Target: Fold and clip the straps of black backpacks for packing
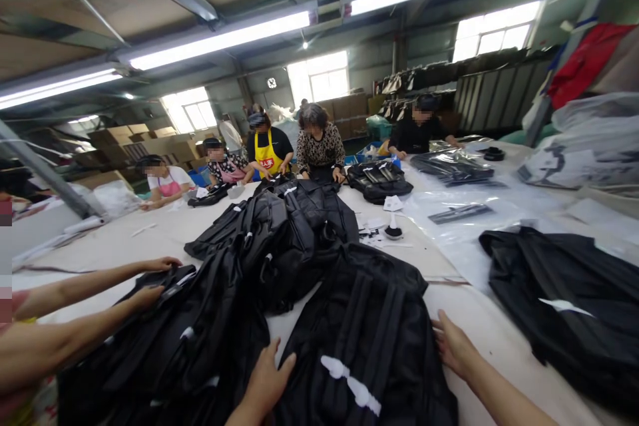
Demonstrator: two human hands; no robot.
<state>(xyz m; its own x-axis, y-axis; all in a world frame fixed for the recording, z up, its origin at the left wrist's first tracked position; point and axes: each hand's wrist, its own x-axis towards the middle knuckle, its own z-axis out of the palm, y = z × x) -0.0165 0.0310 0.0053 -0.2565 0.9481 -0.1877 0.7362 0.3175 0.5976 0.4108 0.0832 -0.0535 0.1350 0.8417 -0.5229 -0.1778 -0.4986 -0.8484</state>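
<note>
A black backpack lies in front of me with its straps facing up and white paper wrapped on them. Beside its left edge is my left hand, thumb and index finger apart, with nothing seen in it. At the opposite edge, my right hand has its fingers stretched out, and the fingertips touch the bag's side. More black backpacks are heaped together left of it and beyond it; one of them lies close to my left hand.
A co-worker's hands hold a black bag at the left. Another black bag lies at the right. Several people work along the table's far side. White tags and a small dark round item with a white top lie mid-table, near plastic sheeting.
</note>
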